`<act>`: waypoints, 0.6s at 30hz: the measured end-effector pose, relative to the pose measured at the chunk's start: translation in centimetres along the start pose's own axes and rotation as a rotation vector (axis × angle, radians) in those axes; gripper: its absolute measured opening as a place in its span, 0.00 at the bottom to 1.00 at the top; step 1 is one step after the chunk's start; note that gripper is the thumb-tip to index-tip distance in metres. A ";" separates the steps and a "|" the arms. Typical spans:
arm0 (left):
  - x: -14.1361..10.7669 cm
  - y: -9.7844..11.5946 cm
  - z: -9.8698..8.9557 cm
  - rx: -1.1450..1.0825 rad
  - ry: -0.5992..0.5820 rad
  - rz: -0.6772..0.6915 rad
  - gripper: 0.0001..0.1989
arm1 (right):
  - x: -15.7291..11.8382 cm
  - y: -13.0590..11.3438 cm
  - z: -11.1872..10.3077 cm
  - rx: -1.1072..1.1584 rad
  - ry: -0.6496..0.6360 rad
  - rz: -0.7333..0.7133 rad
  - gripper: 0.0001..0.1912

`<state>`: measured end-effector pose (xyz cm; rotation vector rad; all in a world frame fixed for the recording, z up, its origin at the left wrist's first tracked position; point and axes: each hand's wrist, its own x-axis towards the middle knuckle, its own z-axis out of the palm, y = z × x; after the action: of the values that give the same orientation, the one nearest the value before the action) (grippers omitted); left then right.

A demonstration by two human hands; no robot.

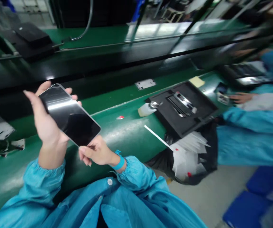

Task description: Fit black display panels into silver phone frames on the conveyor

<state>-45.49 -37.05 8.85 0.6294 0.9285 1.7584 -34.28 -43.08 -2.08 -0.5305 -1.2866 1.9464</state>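
Note:
A dark, glossy smartphone [72, 115] with a thin light rim lies tilted across my left hand [46, 125]. That hand supports it from beneath; the thumb stands out past the near-left side and fingertips show beyond the far edge. At the phone's lower corner my right hand [96, 151] pinches the edge between thumb and fingers. Light streaks reflect off the screen, so I cannot tell whether any film lies on it. Both hands hold the phone above the green work surface [117, 136].
A black foam tray [160, 110] with dark phone-like parts sits to the right, beside a small bottle [146, 109]. A black bag [209, 148] holds clear film sheets. White plates [145, 84] lie on the bench. A co-worker's hand [242, 97] is at the far right.

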 end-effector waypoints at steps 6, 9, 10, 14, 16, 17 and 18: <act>2.2 -3.3 0.5 0.070 0.059 0.012 0.32 | -1.3 -0.7 -5.0 -0.080 -0.113 0.006 0.34; 4.9 -6.9 0.3 0.123 0.110 0.003 0.30 | -6.5 -3.2 -10.3 -0.349 0.083 0.038 0.39; 6.1 -8.3 0.4 0.146 0.129 -0.033 0.32 | -8.7 -4.2 -12.4 -0.495 0.242 0.046 0.41; 10.6 -13.8 2.7 0.280 0.068 -0.156 0.30 | -16.4 -9.6 -22.1 -0.916 0.802 0.028 0.39; 12.3 -15.9 4.9 0.300 0.005 -0.165 0.28 | -18.8 -12.7 -27.1 -1.047 0.991 0.041 0.32; 13.0 -16.7 6.0 0.312 -0.038 -0.163 0.28 | -19.7 -14.1 -29.5 -1.106 1.073 0.063 0.28; 13.6 -17.4 7.1 0.329 -0.092 -0.157 0.28 | -20.3 -15.4 -31.7 -1.157 1.140 0.098 0.28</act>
<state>-35.59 -18.82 -1.54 0.8170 1.1816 1.4370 5.73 -35.69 -2.28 -1.8970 -1.3868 0.4434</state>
